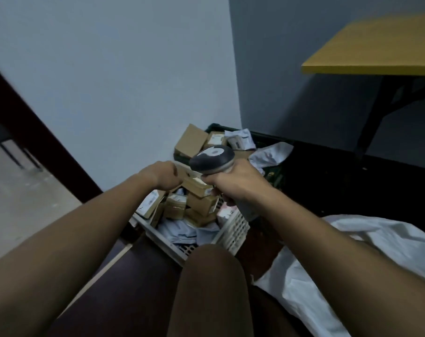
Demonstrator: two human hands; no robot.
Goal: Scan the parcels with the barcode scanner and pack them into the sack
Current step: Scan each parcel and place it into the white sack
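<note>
Knee by the white basket: above it, right hand grips the scanner, left hand holds a parcel; scanning, the sack likely next.

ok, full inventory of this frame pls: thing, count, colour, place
barcode scanner: one, dark head on a pale body, in the right hand, over the white crate
held parcel: one, brown cardboard box, in the left hand's grip, under the scanner head
white crate: one, slatted, on the floor ahead of the knee, full of brown boxes and pale mailer bags
dark crate: one, in the wall corner behind the white crate, with brown boxes and white bags; count unclear
sack: one, white, crumpled on the floor, lower right
table: one, yellow top on dark legs, upper right
knee: one, bottom centre
left hand: holds the parcel
right hand: grips the scanner
</note>
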